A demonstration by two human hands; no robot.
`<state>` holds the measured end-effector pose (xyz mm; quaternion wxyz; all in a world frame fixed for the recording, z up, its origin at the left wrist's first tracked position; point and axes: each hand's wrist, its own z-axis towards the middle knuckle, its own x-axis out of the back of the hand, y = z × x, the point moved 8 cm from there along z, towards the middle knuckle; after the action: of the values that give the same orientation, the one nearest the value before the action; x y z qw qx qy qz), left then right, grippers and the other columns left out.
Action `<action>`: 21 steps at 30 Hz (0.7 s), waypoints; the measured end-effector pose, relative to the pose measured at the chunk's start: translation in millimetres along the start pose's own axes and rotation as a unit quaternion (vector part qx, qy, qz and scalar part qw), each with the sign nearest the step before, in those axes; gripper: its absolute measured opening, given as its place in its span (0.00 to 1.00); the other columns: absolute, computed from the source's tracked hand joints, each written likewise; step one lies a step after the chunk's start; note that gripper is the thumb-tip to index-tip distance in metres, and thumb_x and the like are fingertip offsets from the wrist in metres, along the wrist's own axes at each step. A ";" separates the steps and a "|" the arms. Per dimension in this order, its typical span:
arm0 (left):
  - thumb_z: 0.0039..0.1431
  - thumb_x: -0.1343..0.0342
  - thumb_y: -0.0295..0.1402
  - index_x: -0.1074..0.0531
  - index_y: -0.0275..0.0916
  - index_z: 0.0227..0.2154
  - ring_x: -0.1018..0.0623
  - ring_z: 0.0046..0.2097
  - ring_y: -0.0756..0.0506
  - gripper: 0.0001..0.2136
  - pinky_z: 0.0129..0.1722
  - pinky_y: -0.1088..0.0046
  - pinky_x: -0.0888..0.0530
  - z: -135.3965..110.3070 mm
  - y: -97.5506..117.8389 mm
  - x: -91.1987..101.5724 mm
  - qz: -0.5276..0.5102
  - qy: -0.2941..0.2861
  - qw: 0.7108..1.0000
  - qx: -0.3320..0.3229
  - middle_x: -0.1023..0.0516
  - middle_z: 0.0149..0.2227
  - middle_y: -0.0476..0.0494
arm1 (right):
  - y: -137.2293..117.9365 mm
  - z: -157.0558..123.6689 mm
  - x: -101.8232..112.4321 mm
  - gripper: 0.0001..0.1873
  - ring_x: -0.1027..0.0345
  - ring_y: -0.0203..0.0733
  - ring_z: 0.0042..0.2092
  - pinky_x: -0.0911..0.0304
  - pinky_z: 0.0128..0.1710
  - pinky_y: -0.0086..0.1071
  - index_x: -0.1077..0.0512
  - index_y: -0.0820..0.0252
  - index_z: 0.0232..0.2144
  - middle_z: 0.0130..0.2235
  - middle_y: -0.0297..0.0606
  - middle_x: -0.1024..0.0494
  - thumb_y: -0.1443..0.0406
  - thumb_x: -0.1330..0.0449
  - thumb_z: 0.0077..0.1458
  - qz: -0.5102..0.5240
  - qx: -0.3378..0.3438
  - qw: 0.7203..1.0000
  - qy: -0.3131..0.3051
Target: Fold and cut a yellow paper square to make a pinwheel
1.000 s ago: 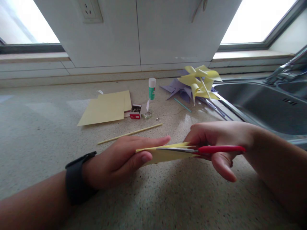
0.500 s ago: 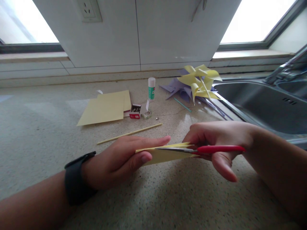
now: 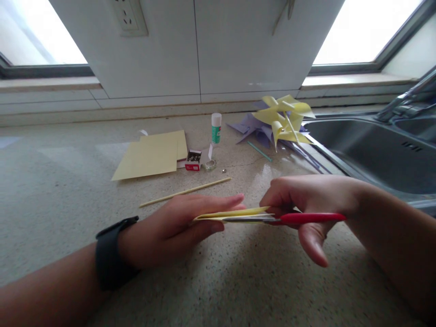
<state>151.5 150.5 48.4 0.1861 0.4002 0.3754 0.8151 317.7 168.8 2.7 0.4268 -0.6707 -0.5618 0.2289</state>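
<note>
My left hand [image 3: 190, 222] pinches a folded piece of yellow paper [image 3: 250, 211] between thumb and fingers, just above the counter. Red-handled scissors [image 3: 306, 218] are in my right hand [image 3: 306, 195], whose fingers curl around the far side of the handle while the thumb sticks out below. The scissor blades lie along the paper, between its layers, pointing toward my left hand. Beyond my left hand a thin wooden stick [image 3: 185, 192] rests on the counter. How far the blades have cut cannot be made out.
Yellow paper sheets [image 3: 146, 159], an open box of pushpins [image 3: 193, 160], a tape roll [image 3: 210, 165] and a glue stick [image 3: 216, 128] stand mid-counter. Yellow and purple pinwheels [image 3: 286, 118] lie by the sink [image 3: 368, 150] on the right, near a teal stick [image 3: 260, 151].
The paper has tilted so it now shows nearly edge-on, and my left thumb reaches further right along it. The scissors have come slightly down and level. The camera view has shifted a little.
</note>
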 end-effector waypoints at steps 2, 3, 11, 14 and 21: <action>0.71 0.50 0.27 0.42 0.51 0.68 0.22 0.49 0.47 0.26 0.49 0.69 0.26 0.1 0.3 0.6 0.011 0.000 1.000 -0.010 0.23 0.57 0.42 | 1.3 -1.7 2.2 0.33 0.51 0.28 0.21 0.55 0.18 0.24 0.34 0.60 0.23 0.19 0.23 0.39 0.43 0.24 0.31 -0.013 0.001 1.000 0.010; 0.71 0.51 0.27 0.42 0.51 0.68 0.23 0.52 0.46 0.26 0.51 0.68 0.27 0.1 -0.1 0.6 0.019 -0.003 1.000 -0.010 0.23 0.57 0.41 | 1.5 -2.7 2.9 0.33 0.51 0.28 0.22 0.55 0.18 0.25 0.35 0.60 0.23 0.19 0.23 0.39 0.43 0.24 0.31 -0.018 0.001 1.000 0.015; 0.70 0.51 0.24 0.42 0.45 0.68 0.26 0.54 0.45 0.26 0.55 0.65 0.31 0.4 -1.3 0.4 0.044 -0.010 0.999 -0.009 0.24 0.58 0.40 | -10.7 -7.7 6.3 0.36 0.51 0.28 0.21 0.54 0.17 0.25 0.40 0.58 0.21 0.19 0.23 0.38 0.37 0.29 0.33 -0.077 0.054 0.994 0.054; 0.70 0.51 0.24 0.41 0.46 0.67 0.26 0.53 0.46 0.25 0.55 0.66 0.31 1.1 -0.5 1.2 0.031 0.000 0.999 -0.009 0.24 0.55 0.41 | -13.1 -8.6 7.1 0.36 0.51 0.28 0.21 0.53 0.17 0.24 0.40 0.58 0.22 0.19 0.23 0.38 0.36 0.31 0.37 -0.093 0.058 0.992 0.063; 0.70 0.52 0.23 0.42 0.48 0.68 0.27 0.52 0.47 0.27 0.56 0.68 0.31 -1.0 -6.7 1.2 0.030 0.004 0.999 0.018 0.26 0.55 0.42 | -11.1 -15.7 12.6 0.38 0.51 0.28 0.21 0.55 0.15 0.24 0.41 0.58 0.20 0.19 0.24 0.38 0.33 0.32 0.34 -0.103 0.062 0.990 0.071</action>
<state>150.0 155.1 43.6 0.1526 0.4113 0.3785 0.8151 327.2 175.9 22.4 0.5278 -0.5957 -0.5811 0.1700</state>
